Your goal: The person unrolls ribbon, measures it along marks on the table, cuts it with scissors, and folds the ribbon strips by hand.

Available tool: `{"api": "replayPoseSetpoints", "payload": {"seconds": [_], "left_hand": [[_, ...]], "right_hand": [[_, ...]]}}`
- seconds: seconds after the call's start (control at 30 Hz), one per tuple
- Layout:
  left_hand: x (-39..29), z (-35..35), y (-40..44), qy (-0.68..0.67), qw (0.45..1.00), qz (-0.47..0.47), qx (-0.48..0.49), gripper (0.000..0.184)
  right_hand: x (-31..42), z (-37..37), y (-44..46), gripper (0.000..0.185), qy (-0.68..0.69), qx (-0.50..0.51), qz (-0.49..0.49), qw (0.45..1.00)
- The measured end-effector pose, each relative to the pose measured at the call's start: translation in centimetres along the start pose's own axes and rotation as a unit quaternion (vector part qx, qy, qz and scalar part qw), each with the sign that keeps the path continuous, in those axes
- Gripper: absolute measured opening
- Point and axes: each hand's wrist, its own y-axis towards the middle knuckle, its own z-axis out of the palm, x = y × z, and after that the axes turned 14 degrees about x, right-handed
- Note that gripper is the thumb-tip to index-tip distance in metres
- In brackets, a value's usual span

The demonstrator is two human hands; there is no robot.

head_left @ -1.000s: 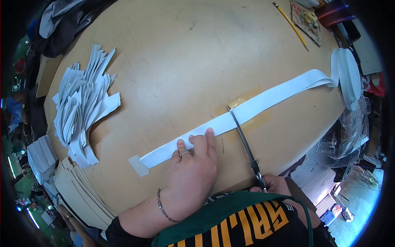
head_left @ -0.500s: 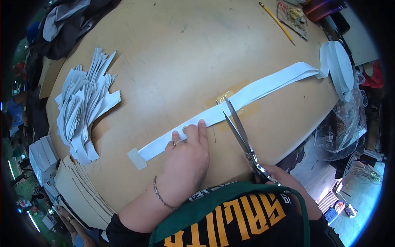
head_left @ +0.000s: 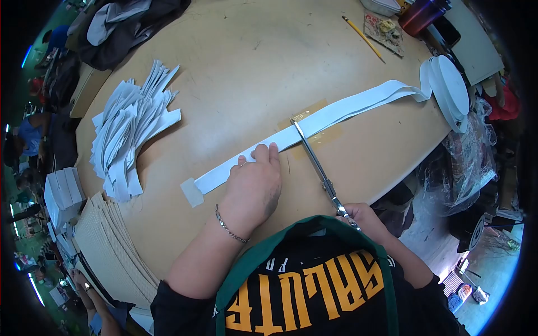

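Note:
A long white elastic-like band (head_left: 350, 106) runs diagonally over the table, its left end beside a piece of tape (head_left: 192, 192). My left hand (head_left: 252, 182) lies on the band, fingers stretched out and pressing it down. Scissors (head_left: 315, 159) are held by their handles in my right hand (head_left: 361, 217), which is partly hidden by the apron. Their blades are closed together across the band, just right of my left fingertips. Whether the band is cut through there I cannot tell. Brown tape (head_left: 325, 134) lies under the band at that spot.
The band leads to a white roll (head_left: 451, 89) at the table's right edge. A pile of white cut strips (head_left: 129, 134) lies at the left. Beige sheets (head_left: 112, 241) are stacked near the front left. A pencil (head_left: 364, 39) and a dark bottle (head_left: 423, 15) are at the far right.
The scissor blades, spread apart around the band before, have closed across it. My left hand stays on the band. The whole view has shifted slightly.

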Motion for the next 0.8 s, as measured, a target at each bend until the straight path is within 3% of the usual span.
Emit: {"api": "replayPoseSetpoints", "payload": {"seconds": [0.4,0.6,0.7,0.77,0.8], "left_hand": [[0.1,0.0,0.1,-0.027,1.0,0.007,0.002,0.056],[-0.2,-0.2,-0.2,-0.028,1.0,0.0,0.013,0.056],[-0.1,0.1,-0.1,-0.037,0.999,0.003,-0.003,0.057],[-0.2,0.8,0.1,-0.034,0.999,-0.003,-0.024,0.059],[-0.4,1.0,0.2,-0.026,0.999,-0.01,-0.029,0.06]], "right_hand": [[0.7,0.4,0.1,0.044,-0.051,-0.019,0.014,0.998],[0.7,-1.1,-1.5,0.048,-0.1,0.056,-0.076,0.99],[3.6,-3.3,-3.0,0.039,-0.096,0.149,-0.168,0.97],[5.6,-5.1,-3.3,0.03,-0.086,0.065,-0.192,0.976],[7.6,-5.6,-3.0,0.032,-0.145,-0.029,-0.173,0.974]]}}
